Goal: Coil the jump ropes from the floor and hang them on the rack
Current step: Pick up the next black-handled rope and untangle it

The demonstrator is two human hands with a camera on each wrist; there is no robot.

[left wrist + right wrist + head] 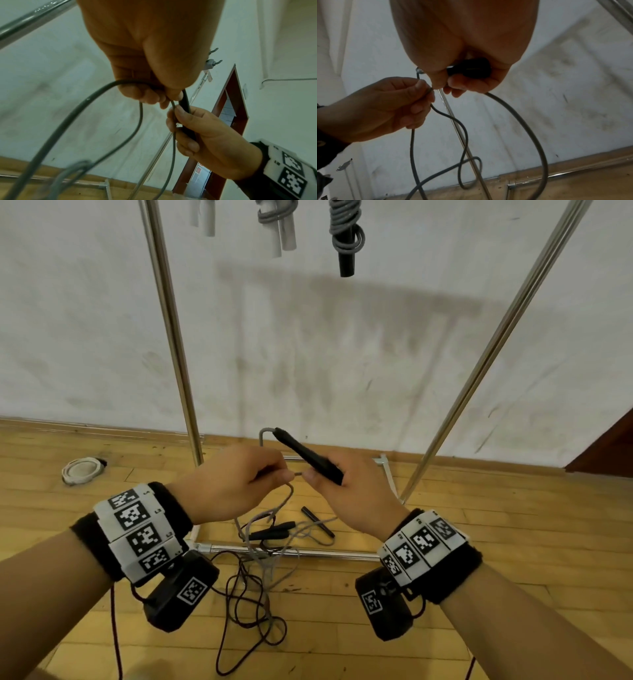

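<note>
My right hand [320, 474] grips the black handle [306, 455] of a grey jump rope, tilted up to the left, in front of the rack. My left hand [279, 470] pinches the grey cord [286, 501] right beside the right thumb. From there the cord hangs in loose loops to the floor. In the left wrist view the left hand [154, 94] holds the cord [68, 117] against the handle [186, 102]. The right wrist view shows the right hand [453, 83] wrapped round the handle's butt [471, 70], with the cord [530, 128] looping below.
Three coiled ropes [346, 234] hang from the rack's top. Its steel posts [171, 337] and base bar [291, 553] frame the hands. Loose black handles [270, 534], grey cord and a dark red rope [246, 611] tangle on the wooden floor. A white coiled rope [82, 470] lies at left.
</note>
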